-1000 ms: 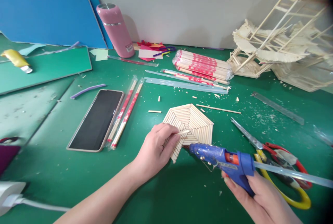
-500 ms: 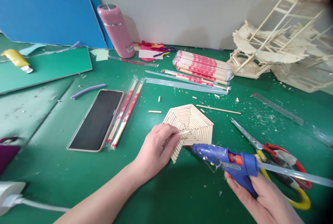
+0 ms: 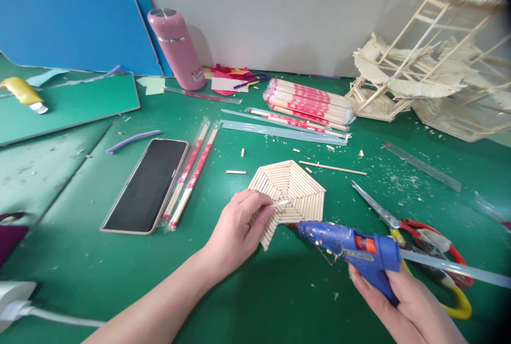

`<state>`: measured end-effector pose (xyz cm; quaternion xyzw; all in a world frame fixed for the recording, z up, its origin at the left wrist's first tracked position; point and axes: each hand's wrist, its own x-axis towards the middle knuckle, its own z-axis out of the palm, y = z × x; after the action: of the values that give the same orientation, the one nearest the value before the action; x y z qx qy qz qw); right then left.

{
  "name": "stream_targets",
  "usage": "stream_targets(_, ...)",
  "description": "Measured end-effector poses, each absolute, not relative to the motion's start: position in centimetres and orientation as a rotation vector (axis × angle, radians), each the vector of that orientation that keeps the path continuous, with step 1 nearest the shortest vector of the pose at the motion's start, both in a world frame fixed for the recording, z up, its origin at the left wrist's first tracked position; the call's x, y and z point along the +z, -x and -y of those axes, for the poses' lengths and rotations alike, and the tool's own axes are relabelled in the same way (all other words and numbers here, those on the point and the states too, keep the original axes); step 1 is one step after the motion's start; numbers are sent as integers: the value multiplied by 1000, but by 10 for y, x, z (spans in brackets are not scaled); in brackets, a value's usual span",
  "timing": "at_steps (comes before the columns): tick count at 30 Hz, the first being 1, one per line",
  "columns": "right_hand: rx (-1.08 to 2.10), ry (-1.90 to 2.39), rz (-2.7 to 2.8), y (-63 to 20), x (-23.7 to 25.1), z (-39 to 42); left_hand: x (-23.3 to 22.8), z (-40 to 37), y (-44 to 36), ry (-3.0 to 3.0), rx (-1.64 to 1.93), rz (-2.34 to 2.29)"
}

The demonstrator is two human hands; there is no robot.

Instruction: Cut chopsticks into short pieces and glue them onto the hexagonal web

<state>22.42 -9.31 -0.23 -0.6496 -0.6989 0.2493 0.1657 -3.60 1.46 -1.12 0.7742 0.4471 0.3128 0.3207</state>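
While the hexagonal stick panel [image 3: 289, 190] lies flat on the green table [image 3: 255, 291] near mid-frame, all positions below are logged relative to it, left to right. Far left of the panel: white plug with cable [image 3: 16, 306] at the table's near edge. Left of the panel: black phone [image 3: 147, 184] face up, with two wrapped chopstick pairs [image 3: 191, 173] just beside the phone's right edge. Behind and left of the panel: pink bottle [image 3: 178, 48] upright by the wall. Left hand [image 3: 239, 229] rests on the panel's near-left edge, fingers pinched narrow on a short stick [image 3: 281, 204] that lies across the panel surface. Directly behind the panel: bundle of wrapped chopsticks [image 3: 309, 101]. Right hand [image 3: 403, 306], near-right of the panel, fingers wrapped round the grip of a blue glue gun [image 3: 351, 245]; its nozzle points at the panel's near edge, close to it. Right of the panel: scissors [image 3: 415, 227] lying partly behind the gun. Far right, behind: stick model structure [image 3: 431, 67].
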Motion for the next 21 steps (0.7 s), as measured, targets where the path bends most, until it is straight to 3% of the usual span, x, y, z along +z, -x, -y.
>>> stream_targets(21,525,1848,1888,-224,0,98,-12,-14,37,-2038,837,-1159)
